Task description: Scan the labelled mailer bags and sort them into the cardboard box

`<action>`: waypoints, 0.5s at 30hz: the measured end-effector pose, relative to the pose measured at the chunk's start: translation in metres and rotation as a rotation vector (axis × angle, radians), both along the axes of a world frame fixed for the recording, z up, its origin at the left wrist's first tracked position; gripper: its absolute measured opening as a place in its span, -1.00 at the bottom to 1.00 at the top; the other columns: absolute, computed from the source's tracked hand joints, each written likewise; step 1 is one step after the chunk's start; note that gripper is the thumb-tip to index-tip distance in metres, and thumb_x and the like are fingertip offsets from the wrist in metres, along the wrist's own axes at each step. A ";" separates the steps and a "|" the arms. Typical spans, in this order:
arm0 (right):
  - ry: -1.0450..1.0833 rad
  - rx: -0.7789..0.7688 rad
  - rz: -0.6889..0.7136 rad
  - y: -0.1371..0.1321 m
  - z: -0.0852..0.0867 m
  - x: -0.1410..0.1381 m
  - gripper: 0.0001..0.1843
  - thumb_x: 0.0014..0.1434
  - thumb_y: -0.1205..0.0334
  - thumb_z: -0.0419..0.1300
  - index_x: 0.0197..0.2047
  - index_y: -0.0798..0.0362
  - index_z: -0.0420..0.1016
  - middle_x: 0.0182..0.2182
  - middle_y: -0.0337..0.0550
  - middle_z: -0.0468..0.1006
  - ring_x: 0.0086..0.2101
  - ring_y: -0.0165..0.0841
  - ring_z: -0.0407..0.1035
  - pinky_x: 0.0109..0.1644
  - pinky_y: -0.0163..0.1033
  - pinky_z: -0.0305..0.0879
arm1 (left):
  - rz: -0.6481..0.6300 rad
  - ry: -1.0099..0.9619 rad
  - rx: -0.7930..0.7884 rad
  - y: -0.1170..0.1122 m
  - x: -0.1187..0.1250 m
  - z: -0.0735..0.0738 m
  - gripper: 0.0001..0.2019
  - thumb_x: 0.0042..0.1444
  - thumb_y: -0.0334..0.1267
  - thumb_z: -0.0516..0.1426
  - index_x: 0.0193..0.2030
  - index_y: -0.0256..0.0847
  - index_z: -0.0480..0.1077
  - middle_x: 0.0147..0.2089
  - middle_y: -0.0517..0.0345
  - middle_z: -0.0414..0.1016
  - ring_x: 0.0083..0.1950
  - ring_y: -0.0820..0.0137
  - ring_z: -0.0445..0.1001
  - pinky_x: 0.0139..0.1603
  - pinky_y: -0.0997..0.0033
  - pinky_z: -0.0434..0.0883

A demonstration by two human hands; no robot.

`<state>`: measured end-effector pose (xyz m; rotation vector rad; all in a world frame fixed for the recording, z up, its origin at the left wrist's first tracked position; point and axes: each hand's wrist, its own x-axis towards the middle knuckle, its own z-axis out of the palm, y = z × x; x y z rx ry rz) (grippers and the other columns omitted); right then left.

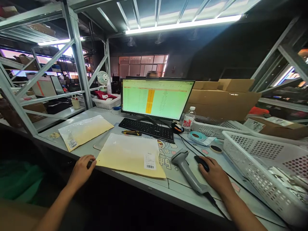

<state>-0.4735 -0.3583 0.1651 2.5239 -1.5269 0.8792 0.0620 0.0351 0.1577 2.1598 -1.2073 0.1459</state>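
Note:
My right hand (pixel 215 175) rests curled over a black computer mouse (pixel 201 162) on the desk. A grey barcode scanner (pixel 187 170) lies just left of it. My left hand (pixel 81 169) sits at the desk's front edge with fingers curled on a small dark object I cannot make out, touching the corner of a yellow padded envelope (pixel 130 154) that bears a barcode label (pixel 149 161). Behind the envelope stand a black keyboard (pixel 146 128) and a monitor (pixel 156 98) showing a green spreadsheet.
A second envelope (pixel 84 131) lies at the left. A utility knife (pixel 131 132), water bottle (pixel 189 119), tape roll (pixel 196 136) and white baskets (pixel 260 166) crowd the desk. Cardboard boxes (pixel 223 96) stand behind, metal shelving (pixel 77 61) on both sides.

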 end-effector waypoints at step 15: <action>-0.025 0.038 -0.011 0.005 0.007 0.007 -0.28 0.23 -0.22 -0.07 0.19 0.07 0.52 0.18 0.10 0.46 0.06 0.05 0.46 0.14 0.16 0.47 | 0.078 1.025 -0.345 -0.019 -0.072 -0.010 -0.37 -0.14 0.43 0.22 -0.54 -0.22 0.41 -0.64 0.09 0.41 -0.59 0.41 0.31 -0.52 0.41 0.25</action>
